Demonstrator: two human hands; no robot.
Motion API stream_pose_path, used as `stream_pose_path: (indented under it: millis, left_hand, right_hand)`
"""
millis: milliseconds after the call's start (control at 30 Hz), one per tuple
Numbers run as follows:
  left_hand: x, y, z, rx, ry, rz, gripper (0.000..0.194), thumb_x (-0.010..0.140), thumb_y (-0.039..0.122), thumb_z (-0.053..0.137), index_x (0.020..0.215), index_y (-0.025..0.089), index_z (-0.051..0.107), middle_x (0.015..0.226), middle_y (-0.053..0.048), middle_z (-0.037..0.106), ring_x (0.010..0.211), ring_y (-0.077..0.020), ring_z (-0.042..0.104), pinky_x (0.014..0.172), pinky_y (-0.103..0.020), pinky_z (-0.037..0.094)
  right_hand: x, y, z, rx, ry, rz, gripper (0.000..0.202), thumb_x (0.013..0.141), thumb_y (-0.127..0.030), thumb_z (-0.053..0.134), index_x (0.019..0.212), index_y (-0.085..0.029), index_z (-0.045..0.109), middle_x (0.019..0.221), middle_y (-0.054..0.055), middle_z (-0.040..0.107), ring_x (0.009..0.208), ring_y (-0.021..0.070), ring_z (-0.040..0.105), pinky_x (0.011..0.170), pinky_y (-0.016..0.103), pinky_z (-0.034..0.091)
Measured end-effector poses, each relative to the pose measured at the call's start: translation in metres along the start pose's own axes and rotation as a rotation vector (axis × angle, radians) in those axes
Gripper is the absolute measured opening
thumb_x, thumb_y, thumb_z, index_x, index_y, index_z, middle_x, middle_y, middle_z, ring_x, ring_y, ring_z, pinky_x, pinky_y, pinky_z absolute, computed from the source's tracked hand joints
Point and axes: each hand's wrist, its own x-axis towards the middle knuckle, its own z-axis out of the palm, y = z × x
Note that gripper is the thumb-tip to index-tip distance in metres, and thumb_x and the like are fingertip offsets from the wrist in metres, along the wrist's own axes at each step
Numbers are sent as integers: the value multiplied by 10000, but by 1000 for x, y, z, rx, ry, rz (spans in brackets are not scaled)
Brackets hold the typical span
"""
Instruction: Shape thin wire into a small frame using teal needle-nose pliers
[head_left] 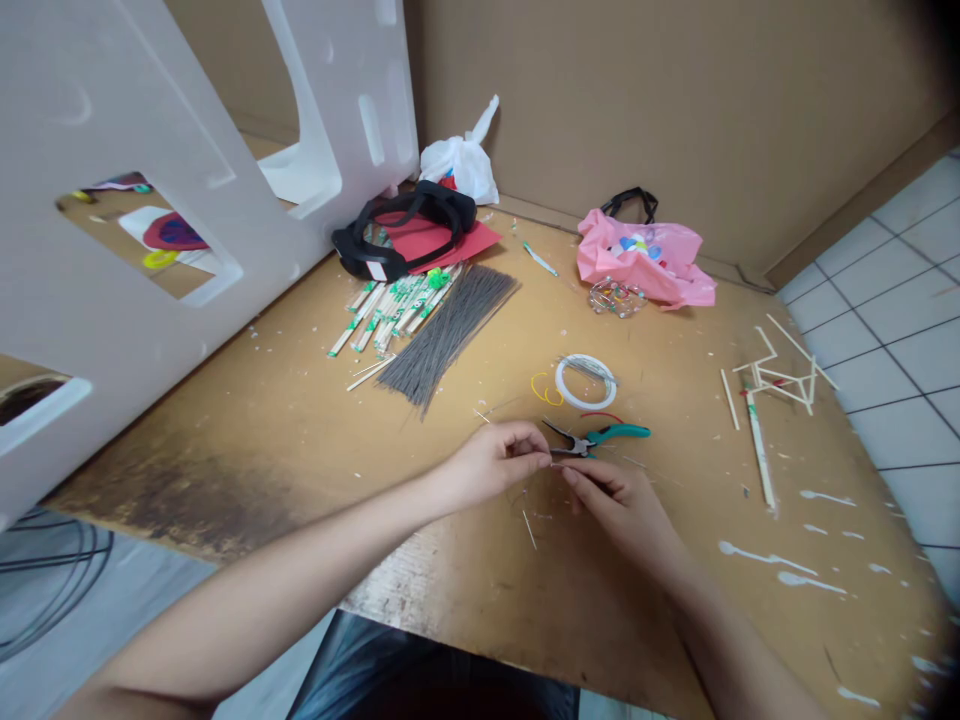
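Note:
My left hand (pixel 514 460) and my right hand (pixel 611 495) meet fingertip to fingertip over the table, both closed in a pinch. A thin, pale piece of wire (pixel 556 463) shows between the fingertips; most of it is hidden by the fingers. Just beyond the hands lie teal-handled pliers (pixel 592 438) with their jaws pointing left. Behind the pliers, a white ring (pixel 586 383) has short grey wires across it, and a curl of yellow wire (pixel 547 390) sits to its left. Closer to me, a short wire offcut (pixel 530 530) rests on the tabletop.
A bundle of straight grey wires (pixel 450 335) lies beside wrapped chopsticks (pixel 405 305) and a black headset (pixel 409 230). At the back stand a white bag (pixel 459 168) and an open pink bag (pixel 645 262). A stick frame (pixel 780 380) and dried glue spots (pixel 810 580) are right.

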Motion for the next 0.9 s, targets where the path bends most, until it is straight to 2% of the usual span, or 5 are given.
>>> stream_pose_path:
  millis: [167, 333, 533, 700, 900]
  left_hand:
    - [-4, 0, 4, 174, 54, 126, 145, 817, 273, 533, 745, 162, 592, 634, 16, 539, 585, -102, 442, 559, -216, 321]
    - [-4, -5, 11, 259, 124, 210, 130, 835, 246, 521, 759, 177, 600, 689, 0, 565, 658, -121, 489, 621, -228, 357]
    - [0, -1, 8, 12, 166, 126, 144, 799, 285, 575, 729, 160, 584, 686, 8, 530, 619, -106, 451, 589, -225, 348]
    - [4, 1, -3, -185, 262, 32, 192, 758, 325, 628, 720, 158, 542, 631, 39, 487, 571, -82, 406, 561, -217, 314]
    - [5, 1, -6, -208, 271, 45, 220, 751, 344, 646, 724, 156, 537, 591, 44, 492, 540, -74, 420, 539, -212, 317]
  right_hand:
    - [-1, 0, 1, -82, -5, -66, 321, 906, -376, 449, 818, -226, 719, 538, -15, 560, 542, 143, 527, 544, 252, 394]
    - [-2, -4, 3, -135, 2, -90, 314, 902, -358, 447, 805, -233, 718, 551, -13, 565, 539, 146, 523, 528, 255, 381]
    - [2, -1, -3, 16, 43, 14, 280, 873, -408, 510, 809, -226, 714, 636, 5, 658, 618, 159, 590, 580, 259, 432]
    - [9, 6, -14, 324, -33, 190, 450, 874, -552, 440, 873, -176, 688, 709, 33, 675, 391, 77, 442, 407, 238, 336]
    - [10, 7, -20, 400, -101, 183, 293, 779, -470, 637, 783, -181, 682, 728, 11, 654, 456, 61, 471, 457, 221, 356]
